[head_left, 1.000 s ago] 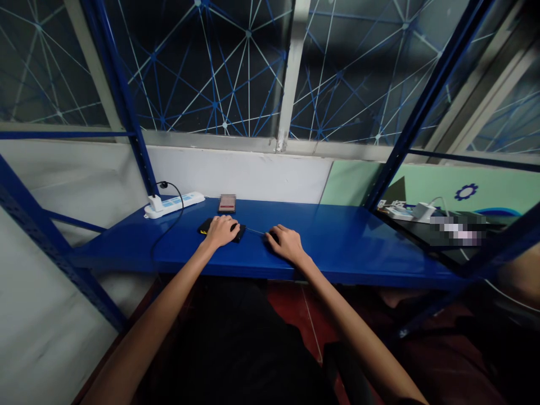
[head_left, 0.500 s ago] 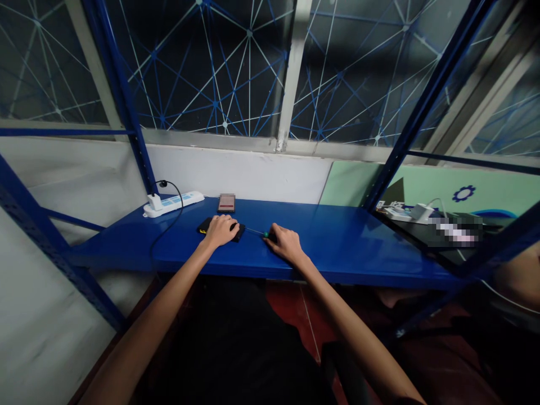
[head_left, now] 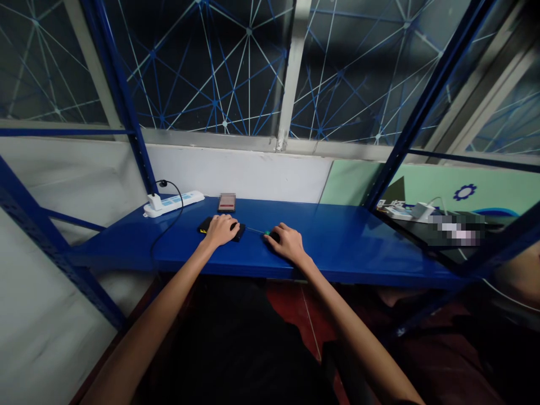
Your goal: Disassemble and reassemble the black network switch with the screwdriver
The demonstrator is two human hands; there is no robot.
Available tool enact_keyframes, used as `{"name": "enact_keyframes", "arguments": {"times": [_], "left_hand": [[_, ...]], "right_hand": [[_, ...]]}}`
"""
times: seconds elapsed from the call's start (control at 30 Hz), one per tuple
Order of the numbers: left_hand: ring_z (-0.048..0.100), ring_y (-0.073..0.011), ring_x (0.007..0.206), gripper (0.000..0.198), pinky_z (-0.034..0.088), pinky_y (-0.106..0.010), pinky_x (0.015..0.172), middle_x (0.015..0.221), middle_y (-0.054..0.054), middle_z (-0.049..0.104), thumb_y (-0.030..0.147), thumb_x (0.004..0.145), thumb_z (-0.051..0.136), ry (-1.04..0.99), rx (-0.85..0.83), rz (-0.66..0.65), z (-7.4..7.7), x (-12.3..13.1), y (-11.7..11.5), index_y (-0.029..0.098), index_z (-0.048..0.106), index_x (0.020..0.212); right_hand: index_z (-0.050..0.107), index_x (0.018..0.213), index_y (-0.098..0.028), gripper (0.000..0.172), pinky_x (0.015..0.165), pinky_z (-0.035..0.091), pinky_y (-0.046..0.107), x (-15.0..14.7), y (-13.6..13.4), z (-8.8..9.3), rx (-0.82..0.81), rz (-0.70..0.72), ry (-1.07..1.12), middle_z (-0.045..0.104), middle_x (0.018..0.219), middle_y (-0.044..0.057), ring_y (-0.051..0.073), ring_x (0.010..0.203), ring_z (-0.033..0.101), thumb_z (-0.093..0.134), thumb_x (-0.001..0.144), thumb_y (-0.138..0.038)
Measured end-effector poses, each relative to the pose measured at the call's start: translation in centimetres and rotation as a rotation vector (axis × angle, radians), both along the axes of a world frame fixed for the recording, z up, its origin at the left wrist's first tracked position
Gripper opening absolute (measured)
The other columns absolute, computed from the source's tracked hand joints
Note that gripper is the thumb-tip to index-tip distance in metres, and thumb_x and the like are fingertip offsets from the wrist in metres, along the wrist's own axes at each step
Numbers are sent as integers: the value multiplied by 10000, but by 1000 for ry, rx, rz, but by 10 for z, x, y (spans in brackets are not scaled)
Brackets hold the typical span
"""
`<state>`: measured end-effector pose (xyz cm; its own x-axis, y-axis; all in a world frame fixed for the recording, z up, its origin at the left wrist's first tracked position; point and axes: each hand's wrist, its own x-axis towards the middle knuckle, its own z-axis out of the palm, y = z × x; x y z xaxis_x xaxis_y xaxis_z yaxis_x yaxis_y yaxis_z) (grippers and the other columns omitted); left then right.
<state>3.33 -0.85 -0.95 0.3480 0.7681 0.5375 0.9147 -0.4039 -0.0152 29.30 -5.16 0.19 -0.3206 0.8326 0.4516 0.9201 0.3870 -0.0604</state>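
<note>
A flat black box-shaped device (head_left: 205, 225) with a small yellow mark on its side lies on the blue table (head_left: 333, 229). My left hand (head_left: 220, 229) is over its middle, fingers curled across the top and gripping it, so much of the device is hidden. In my right hand (head_left: 288, 243) is a screwdriver (head_left: 267, 233) with a green and black handle, the fingers closed round it. Its thin shaft points left and reaches the device's right side; whether the tip touches a screw is too small to tell.
Behind the device lies a small rectangular case (head_left: 226, 202) with a reddish-brown face. A white power strip (head_left: 175, 203) with a plugged-in black cable (head_left: 169, 226) is at the back left. Blue uprights frame the table. At right are a white charger (head_left: 422, 211) and another person.
The right hand has shifted slightly, and its fingers have turned with the screwdriver handle. My left hand and the device have stayed in place.
</note>
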Motion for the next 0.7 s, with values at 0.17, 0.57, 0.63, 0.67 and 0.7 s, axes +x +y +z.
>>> {"name": "enact_keyframes", "arguments": {"times": [0.17,0.57,0.63,0.67,0.7], "left_hand": [[644,-275,949,392,439,-410,839,1012,-118,719,361,953,406,-16,-19,8,0,0,0,174,745,1017],[644,-272,964,398,440,-404,852,1026,-115,722,365,954,397,-8,-18,10,0,0,1,182,746,1013],[645,-274,967,396,440,-408,855,1027,-118,723,362,954,400,-20,-18,5,0,-1,1,181,748,1010],[645,-276,968,393,441,-411,856,1026,-120,723,359,952,404,-25,-19,3,0,-1,1,181,749,1009],[646,-278,970,390,442,-414,858,1026,-122,723,355,950,407,-30,-21,1,0,0,1,180,751,1007]], "right_hand": [[585,1008,-218,337,560,257,273,0,2,-1,-1,28,-2,684,1008,39,178,783,631,545,896,-533],[587,1013,-233,380,581,249,266,-3,0,3,-6,49,37,720,894,30,181,770,648,364,983,-539],[607,998,-227,374,588,268,265,-3,0,2,3,44,30,710,944,40,178,791,643,383,977,-525],[621,986,-223,385,589,275,265,-2,1,2,1,33,16,702,955,48,179,794,638,401,966,-538],[636,967,-220,402,588,280,266,-2,1,2,-4,22,-1,693,958,54,180,790,633,414,954,-555]]}}
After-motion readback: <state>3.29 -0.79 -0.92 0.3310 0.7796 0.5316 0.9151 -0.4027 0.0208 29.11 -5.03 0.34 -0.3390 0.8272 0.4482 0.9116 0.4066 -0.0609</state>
